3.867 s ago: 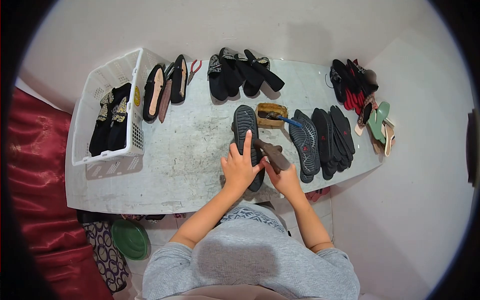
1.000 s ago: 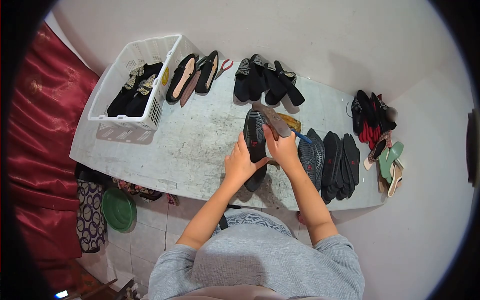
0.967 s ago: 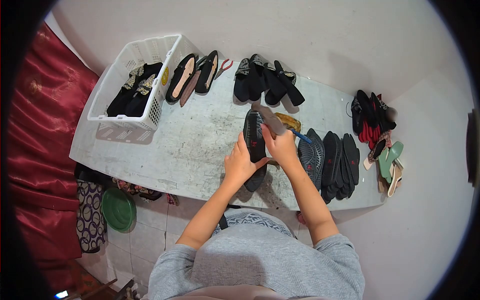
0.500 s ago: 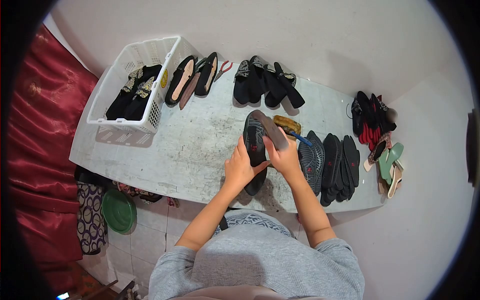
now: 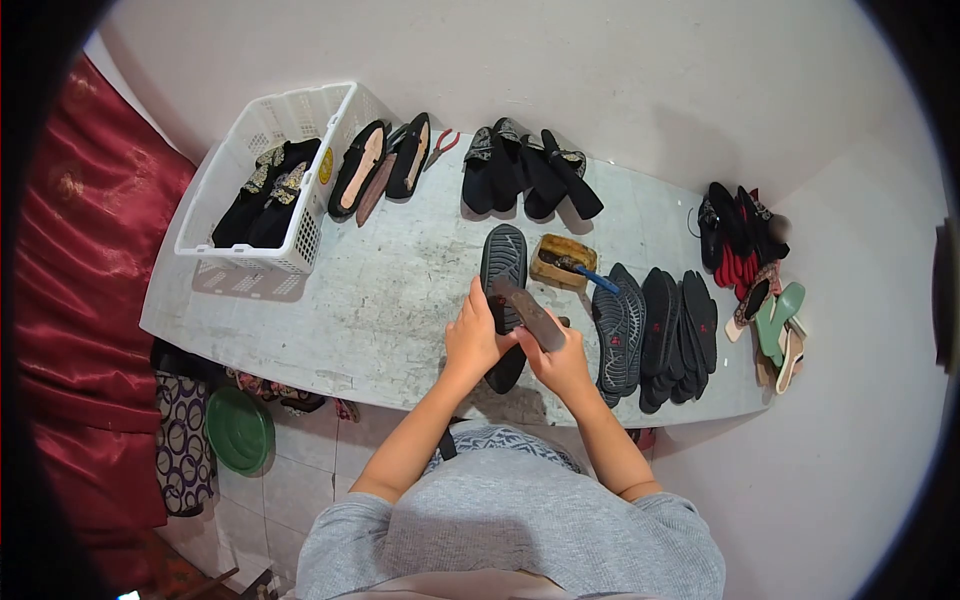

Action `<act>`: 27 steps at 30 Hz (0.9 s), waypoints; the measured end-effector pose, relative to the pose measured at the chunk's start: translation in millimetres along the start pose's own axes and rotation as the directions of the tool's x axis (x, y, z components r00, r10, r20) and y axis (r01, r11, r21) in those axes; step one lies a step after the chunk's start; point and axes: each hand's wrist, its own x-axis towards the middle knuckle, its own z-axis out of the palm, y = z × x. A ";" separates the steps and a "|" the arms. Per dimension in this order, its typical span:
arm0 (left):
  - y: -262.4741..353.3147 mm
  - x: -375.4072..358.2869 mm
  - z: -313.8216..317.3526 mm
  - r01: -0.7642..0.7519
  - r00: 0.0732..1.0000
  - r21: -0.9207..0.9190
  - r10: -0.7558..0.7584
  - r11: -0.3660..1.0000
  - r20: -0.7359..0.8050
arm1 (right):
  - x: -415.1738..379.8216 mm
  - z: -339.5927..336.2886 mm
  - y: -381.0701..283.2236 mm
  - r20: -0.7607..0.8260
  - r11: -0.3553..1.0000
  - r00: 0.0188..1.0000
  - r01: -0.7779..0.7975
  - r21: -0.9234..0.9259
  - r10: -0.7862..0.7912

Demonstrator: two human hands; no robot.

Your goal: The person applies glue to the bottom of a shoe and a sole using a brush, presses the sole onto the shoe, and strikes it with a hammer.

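My left hand (image 5: 472,335) is wrapped round the side of a black shoe (image 5: 504,255), its ridged sole facing up and its length pointing away from me. My right hand (image 5: 562,365) grips a flat brown bar-like tool (image 5: 535,318), whose far end overlaps the middle of the sole. My right thumb is close to the shoe's edge, and the lower part of the shoe shows between my hands. Just beyond my right hand stands a yellowish tub (image 5: 545,272) of dark stuff with a blue-handled brush (image 5: 598,278) resting in it.
Black soles (image 5: 620,335) lie in piles at the right. A white crate (image 5: 305,235) with shoes is at the back left, near black shoes (image 5: 360,170) and red-handled pliers (image 5: 442,148). More black shoes (image 5: 530,175) stand by the wall; green sandals (image 5: 775,325) lie far right.
The brown tool has come down from the toe end to the middle of the sole, with my right hand lower. The shoe's sole now faces up more squarely, and the tub shows more fully.
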 end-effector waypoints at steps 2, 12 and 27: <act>0.3 -1.2 -0.8 0.008 1.000 0.009 -0.008 1.000 -0.009 | -1.8 1.7 1.6 -0.068 0.993 0.991 0.116 -0.013 -0.117; 1.0 1.8 2.9 0.038 0.999 -0.022 -0.039 0.999 -0.004 | 16.9 -1.7 6.2 -0.112 0.982 0.977 0.186 0.020 -0.182; 0.4 3.3 3.1 0.033 0.999 -0.069 -0.033 0.997 -0.002 | 51.8 -7.1 -0.8 -0.095 0.990 0.994 0.040 -0.135 -0.053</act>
